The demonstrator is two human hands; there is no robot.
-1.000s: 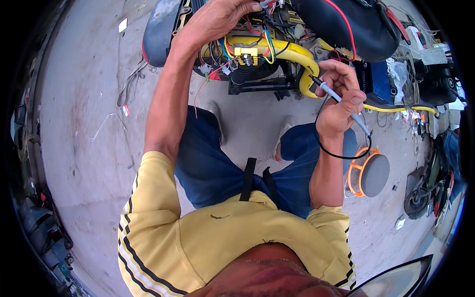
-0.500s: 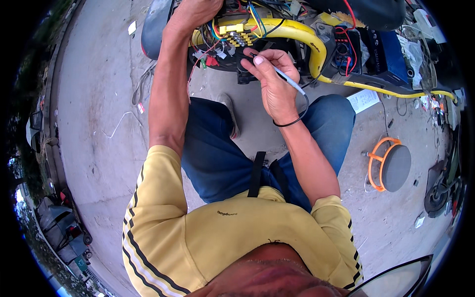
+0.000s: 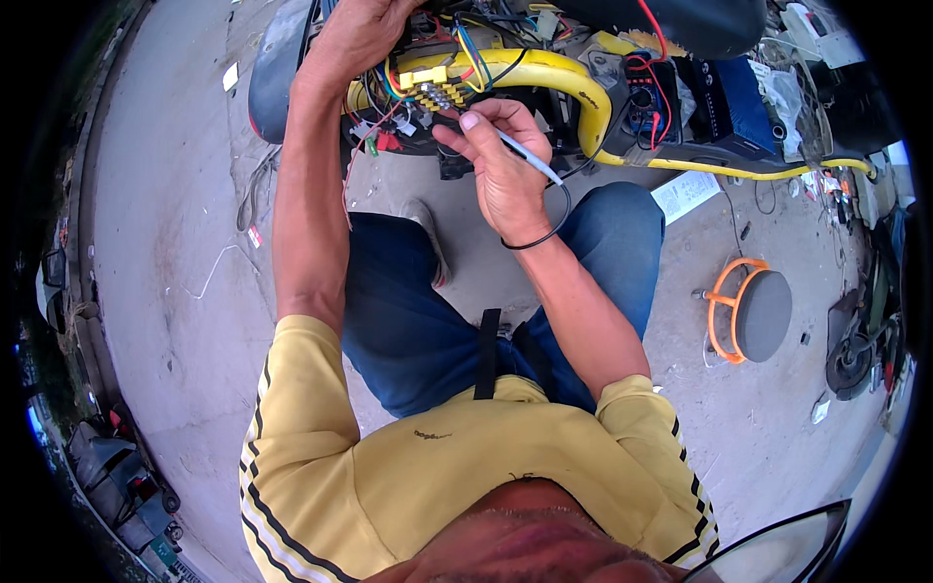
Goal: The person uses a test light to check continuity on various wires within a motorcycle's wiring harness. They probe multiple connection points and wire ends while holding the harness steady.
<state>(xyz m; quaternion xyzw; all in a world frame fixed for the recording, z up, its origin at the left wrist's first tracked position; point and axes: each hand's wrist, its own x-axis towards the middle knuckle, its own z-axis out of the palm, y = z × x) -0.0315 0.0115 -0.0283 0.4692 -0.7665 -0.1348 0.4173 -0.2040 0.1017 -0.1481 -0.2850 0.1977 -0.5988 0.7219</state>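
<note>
In my right hand (image 3: pixel 507 175) is a pale, pen-shaped test probe (image 3: pixel 530 155) with a black cable looping past the wrist. My fingers close round it, its tip end pointing toward a terminal block (image 3: pixel 437 94) with yellow parts and metal screws. Coloured wires run into this block beside a yellow frame tube (image 3: pixel 559 74). My left hand (image 3: pixel 355 39) reaches over the wiring at the top edge, where its fingertips are cut off, so whatever they touch is hidden. Below the block hang red, white and green connectors (image 3: pixel 387 142).
A multimeter (image 3: pixel 646 109) with a red lead rests on the vehicle's footboard, beside a dark blue box (image 3: pixel 734 107). Black seat-like parts (image 3: pixel 671 24) stand above. On the floor at right are a paper sheet (image 3: pixel 686 194) and an orange-framed round stool (image 3: pixel 763 316).
My view has shifted, so the scene sits slightly more to the left. My right hand, still gripping the probe, is a little closer to the terminal block. The left hand stays over the wiring.
</note>
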